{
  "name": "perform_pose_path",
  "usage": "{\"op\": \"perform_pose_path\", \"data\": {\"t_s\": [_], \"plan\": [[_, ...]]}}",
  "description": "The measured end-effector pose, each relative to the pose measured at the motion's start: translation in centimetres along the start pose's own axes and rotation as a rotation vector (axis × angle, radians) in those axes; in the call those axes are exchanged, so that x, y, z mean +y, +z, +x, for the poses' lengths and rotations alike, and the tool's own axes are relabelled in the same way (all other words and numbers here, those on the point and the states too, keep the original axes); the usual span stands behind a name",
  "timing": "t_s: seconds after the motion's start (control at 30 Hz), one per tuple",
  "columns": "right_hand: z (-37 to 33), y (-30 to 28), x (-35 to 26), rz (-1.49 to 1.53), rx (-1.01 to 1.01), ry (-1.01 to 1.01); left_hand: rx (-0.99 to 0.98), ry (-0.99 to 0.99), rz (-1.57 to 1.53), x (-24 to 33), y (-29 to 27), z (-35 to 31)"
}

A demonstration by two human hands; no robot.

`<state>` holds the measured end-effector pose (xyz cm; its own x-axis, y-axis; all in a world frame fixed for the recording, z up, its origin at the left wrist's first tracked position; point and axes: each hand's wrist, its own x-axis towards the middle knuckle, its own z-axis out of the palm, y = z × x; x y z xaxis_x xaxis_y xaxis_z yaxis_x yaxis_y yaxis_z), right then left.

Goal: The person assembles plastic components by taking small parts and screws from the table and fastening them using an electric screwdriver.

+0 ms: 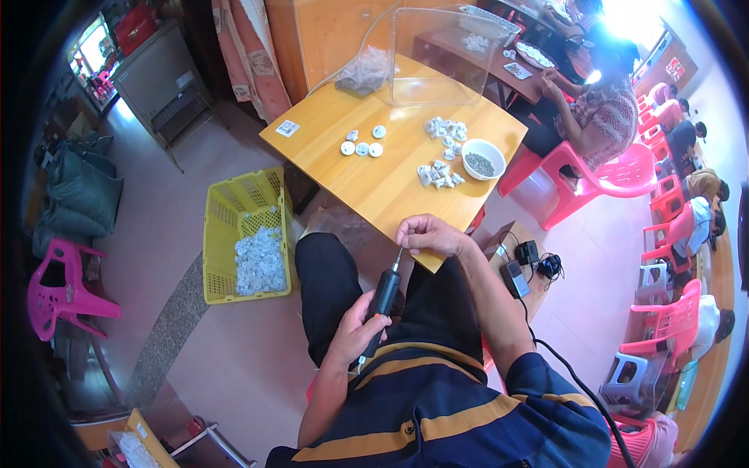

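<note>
My left hand is wrapped around a black electric screwdriver, held over my lap with its bit pointing up toward the table. At the bit's tip, my right hand is closed in a pinch; whatever lies between the fingertips is too small to make out. Beyond it is the wooden table. On its right side stands a white bowl of small grey metal pieces, likely screws. Small white plastic parts lie in loose piles beside the bowl. Several round white pieces sit farther left.
A yellow crate with bagged white parts stands on the floor at left. A clear plastic bin and a plastic bag are at the table's back. Black adapters with cords lie at right. A person sits beyond.
</note>
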<state>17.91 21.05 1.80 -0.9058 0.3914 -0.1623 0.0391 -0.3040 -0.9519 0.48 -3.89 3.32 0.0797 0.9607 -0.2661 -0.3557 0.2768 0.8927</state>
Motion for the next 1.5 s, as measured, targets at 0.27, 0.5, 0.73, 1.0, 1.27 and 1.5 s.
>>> {"op": "perform_pose_path", "data": {"t_s": [0.27,0.5,0.73,1.0,1.27,1.5], "plan": [[0.1,-0.7,-0.6,-0.167,-0.097,0.073,0.028,0.005,0.231,-0.8,-0.6,0.1],[0.5,-1.2,-1.2,-0.249,-0.136,0.130,0.058,0.008,0.349,-0.8,-0.2,0.3],[1.2,1.1,0.2,0.007,0.009,-0.004,0.062,0.015,0.023,0.0,0.0,0.4],[3.1,-2.6,0.9,-0.511,0.821,-0.289,0.089,0.046,-0.037,-0.3,-0.3,0.4],[4.3,-3.5,-0.8,-1.292,1.159,-0.166,0.128,0.067,-0.062,-0.9,-0.9,0.2],[3.5,-1.9,-1.3,-1.268,1.086,0.024,0.136,0.046,-0.066,-0.9,-1.0,0.1]]}}
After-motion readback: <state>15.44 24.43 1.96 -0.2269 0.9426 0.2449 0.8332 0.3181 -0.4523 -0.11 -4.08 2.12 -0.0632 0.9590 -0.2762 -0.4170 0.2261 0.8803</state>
